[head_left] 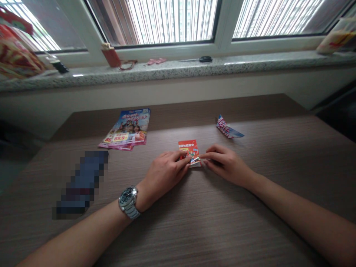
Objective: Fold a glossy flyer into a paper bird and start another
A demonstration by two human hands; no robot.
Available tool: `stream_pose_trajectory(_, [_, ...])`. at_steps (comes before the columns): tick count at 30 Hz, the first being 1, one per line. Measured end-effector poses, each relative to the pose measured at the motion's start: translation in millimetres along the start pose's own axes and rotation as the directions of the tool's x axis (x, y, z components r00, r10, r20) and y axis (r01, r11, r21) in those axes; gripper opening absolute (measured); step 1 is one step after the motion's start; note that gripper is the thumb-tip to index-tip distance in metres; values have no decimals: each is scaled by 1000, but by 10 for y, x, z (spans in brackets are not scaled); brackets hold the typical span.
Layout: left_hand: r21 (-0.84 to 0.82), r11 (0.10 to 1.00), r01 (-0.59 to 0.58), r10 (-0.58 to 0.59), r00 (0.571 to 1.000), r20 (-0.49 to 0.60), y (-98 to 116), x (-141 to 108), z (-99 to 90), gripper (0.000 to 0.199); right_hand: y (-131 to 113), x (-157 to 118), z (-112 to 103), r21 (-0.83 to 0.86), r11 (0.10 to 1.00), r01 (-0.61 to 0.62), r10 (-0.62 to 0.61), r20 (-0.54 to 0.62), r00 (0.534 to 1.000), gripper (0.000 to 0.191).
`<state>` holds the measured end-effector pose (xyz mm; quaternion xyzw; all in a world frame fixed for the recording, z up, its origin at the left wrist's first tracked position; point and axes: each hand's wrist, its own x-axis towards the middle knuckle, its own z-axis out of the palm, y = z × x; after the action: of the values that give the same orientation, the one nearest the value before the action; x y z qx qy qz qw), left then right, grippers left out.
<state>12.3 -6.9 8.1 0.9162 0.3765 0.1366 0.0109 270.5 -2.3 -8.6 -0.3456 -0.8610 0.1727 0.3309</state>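
Observation:
A small folded red paper with printed writing and pictures lies on the table between my hands. My left hand, a metal watch on its wrist, presses the paper's left side and lower part with closed fingertips. From the right, my right hand pinches the paper's lower right edge, where a narrow flap is turned up. The fingers partly cover the print. Beyond my right hand, a folded paper boat in blue, red and white rests on the table.
A stack of printed flyers lies at the back left of the wooden table. Nearer, a dark pixelated object lies to the left. Small items, including a red container, stand on the stone windowsill.

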Motion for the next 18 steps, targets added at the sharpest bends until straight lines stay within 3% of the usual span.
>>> stream_pose_trajectory(3, [-1, 1000, -1, 1, 1000, -16, -7, -6, 18, 29, -5, -1, -14, 0, 1000, -23, 23, -26, 999, 17])
stream_pose_trajectory(10, [-38, 999, 25, -26, 999, -23, -8, 9, 18, 30, 16, -13, 16, -22, 999, 38, -37, 56, 998, 17])
stream_pose_trajectory(14, [-47, 997, 53, -55, 998, -29, -2, 10, 14, 48, 23, -17, 28, -56, 996, 63, -58, 77, 995, 20])
stream_pose_trajectory(18, [-32, 999, 0, 0, 1000, -5, -17, -3, 16, 63, 29, -18, 36, -59, 996, 66, -60, 89, 994, 20])
